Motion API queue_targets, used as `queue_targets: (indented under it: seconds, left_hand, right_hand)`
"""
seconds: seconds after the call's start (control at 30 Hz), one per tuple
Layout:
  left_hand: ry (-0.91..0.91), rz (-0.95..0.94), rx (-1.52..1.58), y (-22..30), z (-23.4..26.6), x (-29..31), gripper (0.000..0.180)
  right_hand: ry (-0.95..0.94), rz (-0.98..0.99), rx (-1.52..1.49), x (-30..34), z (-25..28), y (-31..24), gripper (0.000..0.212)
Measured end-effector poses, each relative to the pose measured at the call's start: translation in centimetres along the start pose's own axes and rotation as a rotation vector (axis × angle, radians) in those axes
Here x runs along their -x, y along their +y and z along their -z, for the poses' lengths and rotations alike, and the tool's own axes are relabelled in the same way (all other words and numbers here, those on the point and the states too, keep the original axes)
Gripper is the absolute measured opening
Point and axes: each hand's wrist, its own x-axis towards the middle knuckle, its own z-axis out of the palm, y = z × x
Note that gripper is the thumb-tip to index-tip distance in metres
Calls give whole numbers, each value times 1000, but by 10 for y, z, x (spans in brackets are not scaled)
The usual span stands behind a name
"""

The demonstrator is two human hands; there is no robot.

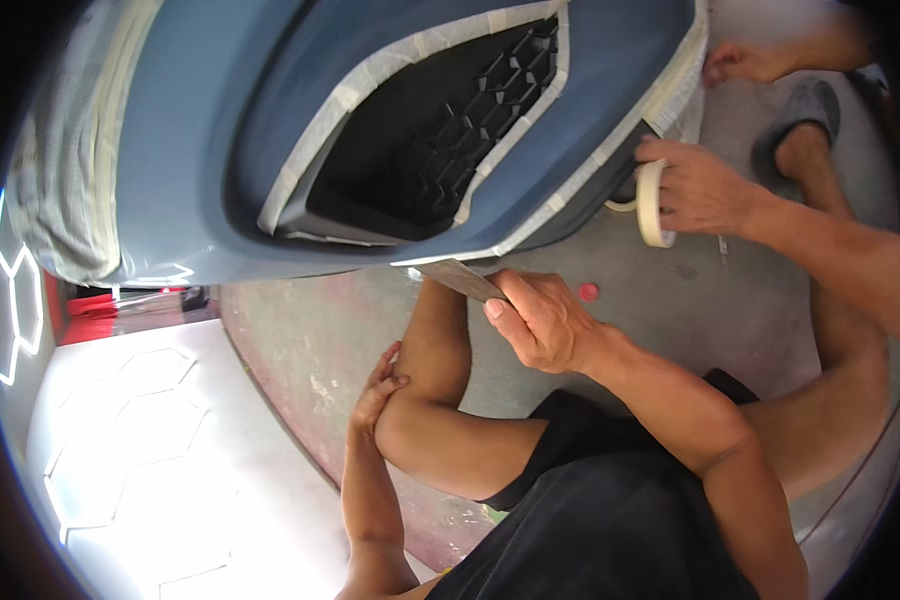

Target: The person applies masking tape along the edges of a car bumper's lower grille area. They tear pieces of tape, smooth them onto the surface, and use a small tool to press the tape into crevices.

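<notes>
A blue-grey car bumper (200, 130) fills the upper part of the head view. Pale masking tape (370, 85) runs round its dark honeycomb grille (470, 125) and along its lower edge (570, 190). My right hand (545, 320) grips a flat metal scraper blade (460, 279), its far end at the taped lower edge. Whether the blade touches the tape I cannot tell. My left hand (375, 390) rests on my bent left leg, fingers extended and holding nothing.
At right, a co-worker's hand (705, 185) holds a masking tape roll (654, 205) beside the bumper. Their other hand (745, 63) is by its taped edge. A small red round piece (589, 292) lies on the grey floor (670, 320). Creased covering (60, 180) hangs at far left.
</notes>
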Motion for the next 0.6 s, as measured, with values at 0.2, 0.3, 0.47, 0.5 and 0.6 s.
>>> queue_targets:
  seconds: [0.2,0.3,0.47,0.5,0.6]
  left_hand:
    - [62,70,-13,14,-13,3,98]
    - [52,104,36,17,-12,2,97]
    - [14,101,93,12,-7,1,99]
    - [7,97,99,9,-6,0,100]
    - [14,46,5,2,0,0,99]
  right_hand:
    - [120,244,-17,-48,2,-5,22]
    - [71,264,65,-50,-11,-12,20]
    - [159,231,64,-65,-35,-9,18]
    - [151,241,77,-67,-36,-10,18]
    - [147,261,101,-72,-40,-14,16]
